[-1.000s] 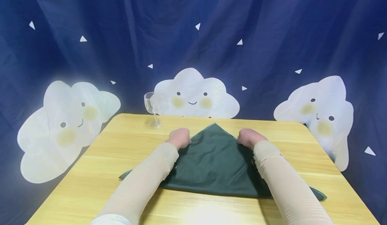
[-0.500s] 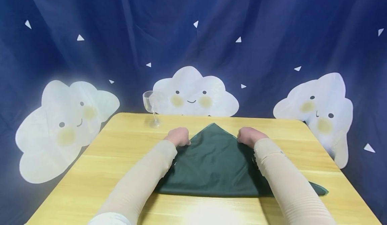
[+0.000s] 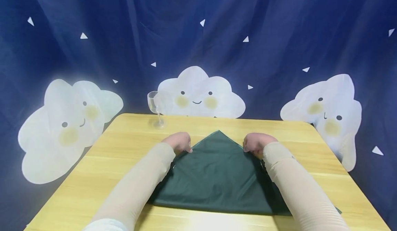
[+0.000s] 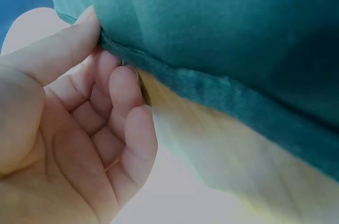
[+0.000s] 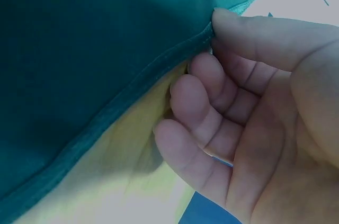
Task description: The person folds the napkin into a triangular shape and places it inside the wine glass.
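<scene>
A dark green cloth napkin [image 3: 217,176], folded into a triangle, lies on the table with its peak pointing away from me. My left hand [image 3: 180,142] pinches its left slanting edge between thumb and fingers, a little below the peak. On the opposite slanting edge, my right hand [image 3: 257,144] pinches the hem the same way. Both wrist views show the hemmed edge of the napkin [image 4: 212,91] caught at the thumb tips, the other fingers curled beneath. The forearms cover parts of the napkin's side corners.
A clear stemmed wine glass [image 3: 159,108] stands near the back left of the wooden table [image 3: 108,158]. Behind the table hangs a dark blue curtain [image 3: 198,44] printed with white clouds.
The napkin's long folded edge has shifted toward me. My left hand has moved slightly left along with its edge, spreading the hands a bit. The glass has stayed in place.
</scene>
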The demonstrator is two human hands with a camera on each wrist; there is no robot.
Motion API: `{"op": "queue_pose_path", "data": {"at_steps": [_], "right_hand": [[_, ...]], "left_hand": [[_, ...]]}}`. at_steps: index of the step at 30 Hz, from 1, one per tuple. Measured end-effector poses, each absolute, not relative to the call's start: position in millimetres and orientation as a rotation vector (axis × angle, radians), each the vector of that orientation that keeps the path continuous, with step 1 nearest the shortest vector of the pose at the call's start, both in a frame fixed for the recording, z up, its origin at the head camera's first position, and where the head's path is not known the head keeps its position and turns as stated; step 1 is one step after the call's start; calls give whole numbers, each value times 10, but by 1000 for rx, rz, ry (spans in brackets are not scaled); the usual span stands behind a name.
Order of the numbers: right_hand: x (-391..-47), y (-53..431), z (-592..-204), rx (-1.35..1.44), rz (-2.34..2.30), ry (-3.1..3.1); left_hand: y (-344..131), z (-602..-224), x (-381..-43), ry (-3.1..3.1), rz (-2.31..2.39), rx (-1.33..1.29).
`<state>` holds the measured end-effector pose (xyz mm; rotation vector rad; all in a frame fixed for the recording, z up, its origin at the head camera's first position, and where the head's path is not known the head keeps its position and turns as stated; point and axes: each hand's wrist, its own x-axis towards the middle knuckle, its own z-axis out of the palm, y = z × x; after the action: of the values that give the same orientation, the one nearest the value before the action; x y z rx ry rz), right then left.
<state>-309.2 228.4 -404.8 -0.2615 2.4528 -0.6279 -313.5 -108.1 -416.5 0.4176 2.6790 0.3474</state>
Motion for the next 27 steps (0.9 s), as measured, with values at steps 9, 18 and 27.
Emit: {"op": "queue_pose_path", "data": {"at_steps": [9,18,27], "right_hand": [[-3101,2255,-4049,-272,-609,2478],[-3338,2015,-4016,-523,-365,2734],[-3513,1626,-4090,-461,-512,2771]], "left_hand": [[-1046,-4091,-3121,2641,292,423],[-569,-3999,-3340,2858,281,444],[-194,-4114,-3505,2910,337,377]]}}
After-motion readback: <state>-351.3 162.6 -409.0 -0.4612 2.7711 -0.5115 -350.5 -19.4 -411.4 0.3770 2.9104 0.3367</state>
